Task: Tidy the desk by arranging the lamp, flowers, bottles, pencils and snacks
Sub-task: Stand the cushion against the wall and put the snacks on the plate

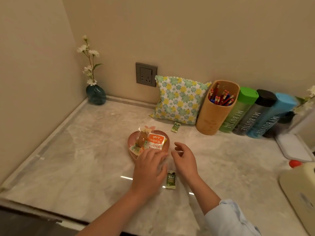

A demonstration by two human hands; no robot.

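A pink heart-shaped dish [132, 139] in the middle of the marble desk holds several snack packets [154, 139]. My left hand [150, 169] lies over the dish's near edge with fingers stretched out flat. My right hand [185, 159] hovers just right of the dish, fingers loosely curled and holding nothing. One green snack packet [171, 179] lies on the desk between my wrists. Another green packet [175, 126] lies near the cushion. A wooden holder [215, 116] full of pencils [221, 97] stands by three bottles: green [238, 111], black [255, 113], blue [271, 120]. A vase of flowers [95, 94] sits in the left corner.
A floral cushion [179, 99] leans on the back wall under a wall socket [146, 74]. At the right are a white tray [292, 147], a cream object with a red top [300, 183] and more flowers [306, 101]. The desk's front edge [51, 217] runs along the bottom left.
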